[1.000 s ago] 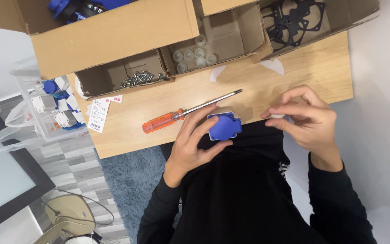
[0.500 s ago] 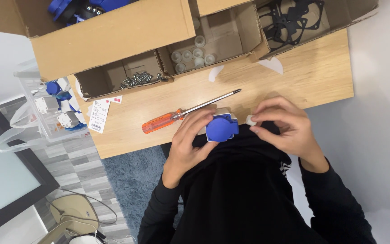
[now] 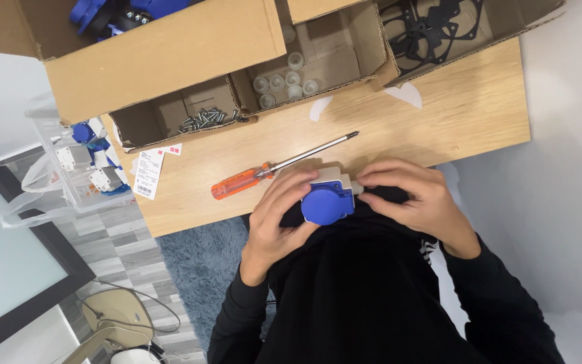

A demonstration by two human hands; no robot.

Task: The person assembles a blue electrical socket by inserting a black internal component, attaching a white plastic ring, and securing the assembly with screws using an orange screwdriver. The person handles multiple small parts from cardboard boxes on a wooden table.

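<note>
A small grey socket unit with a round blue lid [image 3: 328, 201] sits at the near edge of the wooden table [image 3: 453, 114]. My left hand [image 3: 279, 219] grips it from the left, fingers curled around the blue lid. My right hand [image 3: 415, 199] presses against its right side, fingertips on the grey body. Just beyond my left hand lies a screwdriver with an orange handle [image 3: 279, 164], its tip pointing right and away from me.
Open cardboard boxes line the far side: one with loose screws [image 3: 205, 119], one with clear round caps [image 3: 284, 77], one with black flat frames [image 3: 432, 27]. A clear bin of blue-and-grey parts [image 3: 85, 158] stands at the left. A paper label [image 3: 147, 173] lies nearby.
My right hand moved left from the table's edge and closed in on the socket unit. The unit turned slightly in my left hand. The screwdriver stayed put.
</note>
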